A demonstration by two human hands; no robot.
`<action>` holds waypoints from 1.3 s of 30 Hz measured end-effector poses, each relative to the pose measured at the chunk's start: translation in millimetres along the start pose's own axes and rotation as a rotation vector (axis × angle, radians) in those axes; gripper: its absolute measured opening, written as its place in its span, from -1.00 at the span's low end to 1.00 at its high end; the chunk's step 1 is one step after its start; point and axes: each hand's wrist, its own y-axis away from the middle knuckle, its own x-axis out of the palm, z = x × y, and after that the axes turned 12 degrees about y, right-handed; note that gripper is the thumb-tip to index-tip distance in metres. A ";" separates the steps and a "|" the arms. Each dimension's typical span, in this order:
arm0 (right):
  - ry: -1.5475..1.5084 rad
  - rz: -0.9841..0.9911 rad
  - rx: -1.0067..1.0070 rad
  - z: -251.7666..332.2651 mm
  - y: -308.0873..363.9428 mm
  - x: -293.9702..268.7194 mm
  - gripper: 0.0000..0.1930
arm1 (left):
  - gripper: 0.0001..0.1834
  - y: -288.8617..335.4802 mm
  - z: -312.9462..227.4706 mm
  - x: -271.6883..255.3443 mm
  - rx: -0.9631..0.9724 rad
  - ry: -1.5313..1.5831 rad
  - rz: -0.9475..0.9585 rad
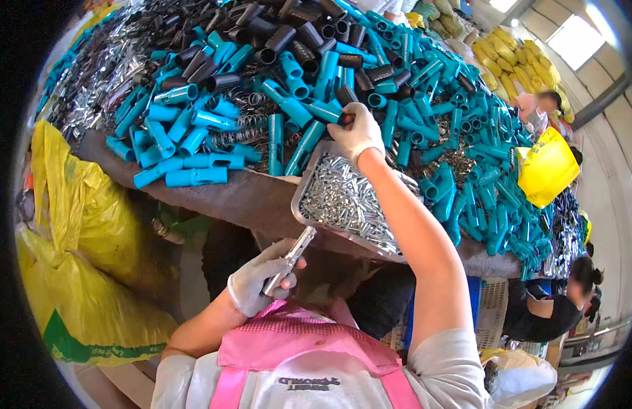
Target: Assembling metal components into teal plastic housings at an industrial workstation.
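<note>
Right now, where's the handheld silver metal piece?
In the head view, the silver metal piece is in the left hand, left of and below centre, just below the metal tray.

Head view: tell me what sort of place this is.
Probably an assembly workshop or small factory: heaped teal tubes, a metal tray full of small silvery parts, and stacked yellow sacks behind.

Pink strapped apron; light-grey short-sleeved shirt, dark print; pale gloves.
</note>
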 end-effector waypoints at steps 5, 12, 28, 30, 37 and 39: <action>-0.094 -0.096 0.039 18.7 4.2 -6.0 -0.58 | -0.53 2.6 -1.1 -10.8 -0.002 0.049 0.035; 0.097 -0.133 -0.122 15.0 23.5 17.3 -0.52 | -0.53 1.7 -2.8 -14.9 0.028 0.069 0.024; 0.323 -0.050 -0.071 16.5 -18.9 -3.1 -0.42 | -0.53 12.9 -3.5 -15.3 0.063 0.073 0.010; 0.650 -0.008 -0.237 11.4 -23.3 -20.7 -0.55 | -0.55 12.3 -6.0 -17.3 0.063 0.096 -0.020; -0.574 0.103 0.149 -20.2 -4.1 -76.3 -0.78 | -0.64 6.7 -10.6 -12.2 0.032 0.091 -0.031; -1.148 0.177 0.255 -14.4 40.4 -76.6 -0.80 | -0.63 1.6 -10.9 -12.3 0.018 0.077 -0.027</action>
